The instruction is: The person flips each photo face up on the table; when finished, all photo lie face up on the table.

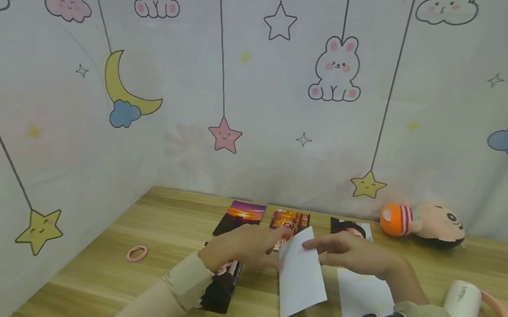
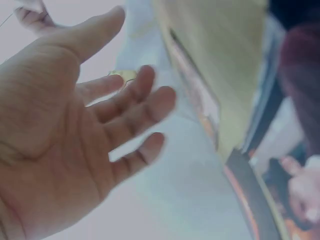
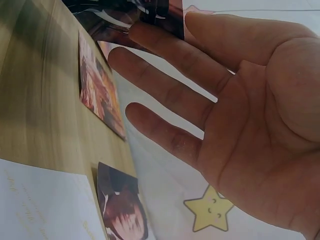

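Observation:
A photo card (image 1: 302, 282) stands tilted above the table, its white back toward the head view. My right hand (image 1: 357, 254) pinches it by its upper right edge. In the right wrist view the card's dark picture side (image 3: 120, 17) shows by the thumb and index finger, while the other fingers stretch out straight. My left hand (image 1: 246, 247) is near the card's left edge, and in the left wrist view the left hand (image 2: 75, 115) has spread, loosely bent fingers with nothing in them. A white sheet with faint gold writing (image 3: 45, 200) lies below the right forearm.
Behind the hands lie a sunset photo (image 1: 243, 214), an autumn photo (image 1: 291, 218) and a portrait photo (image 1: 339, 226). A dark photo (image 1: 218, 291) is left. Also around are a pink ring (image 1: 137, 253), a tape roller (image 1: 462, 307) and a plush doll (image 1: 435, 224) by the curtain.

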Available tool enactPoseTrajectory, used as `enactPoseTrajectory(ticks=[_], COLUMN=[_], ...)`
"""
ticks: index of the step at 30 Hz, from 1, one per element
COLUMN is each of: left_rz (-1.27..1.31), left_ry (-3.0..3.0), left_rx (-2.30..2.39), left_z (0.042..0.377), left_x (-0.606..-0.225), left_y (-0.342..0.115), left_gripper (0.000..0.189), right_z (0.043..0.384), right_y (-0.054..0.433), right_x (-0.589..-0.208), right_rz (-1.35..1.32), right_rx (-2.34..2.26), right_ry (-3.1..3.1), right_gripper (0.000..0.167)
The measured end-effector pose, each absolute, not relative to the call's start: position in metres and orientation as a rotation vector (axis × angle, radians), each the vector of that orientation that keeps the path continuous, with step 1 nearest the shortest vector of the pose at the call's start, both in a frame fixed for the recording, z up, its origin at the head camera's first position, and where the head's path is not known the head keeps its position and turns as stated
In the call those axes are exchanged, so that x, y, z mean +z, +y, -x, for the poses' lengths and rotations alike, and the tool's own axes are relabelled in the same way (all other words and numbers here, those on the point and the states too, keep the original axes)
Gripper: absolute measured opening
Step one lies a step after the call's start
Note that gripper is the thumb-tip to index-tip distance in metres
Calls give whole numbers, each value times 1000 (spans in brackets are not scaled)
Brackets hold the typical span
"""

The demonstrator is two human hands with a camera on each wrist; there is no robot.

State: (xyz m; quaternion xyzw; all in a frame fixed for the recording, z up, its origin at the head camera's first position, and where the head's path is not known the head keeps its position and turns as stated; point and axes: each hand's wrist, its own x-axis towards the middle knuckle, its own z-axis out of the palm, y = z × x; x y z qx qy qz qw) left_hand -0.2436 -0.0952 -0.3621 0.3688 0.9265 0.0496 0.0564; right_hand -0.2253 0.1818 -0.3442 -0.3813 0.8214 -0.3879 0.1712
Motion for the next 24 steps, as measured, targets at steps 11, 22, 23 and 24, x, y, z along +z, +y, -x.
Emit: enactPoseTrajectory(ticks=[11,22,23,24], left_rz=[-1533,-1648,-1643,-1639], left_ry=[2676,2552,2550,2552], left_rx=[406,256,257,257], left_z=[230,217,216,216], left_x=[-333,-336,-337,-337], left_y=[-89,-76,-76,-76], left_gripper=[40,50,51,52], right_z=[225,219,219,219], right_y=[180,173,173,172], right_x=[-342,-336,-335,-335], right_rz=[1092,1127,1132,1141], right_rx=[-1077,-1002,-996,-992], right_ry=[2373,2381,2384,2383], right_gripper=[36,35,35,35])
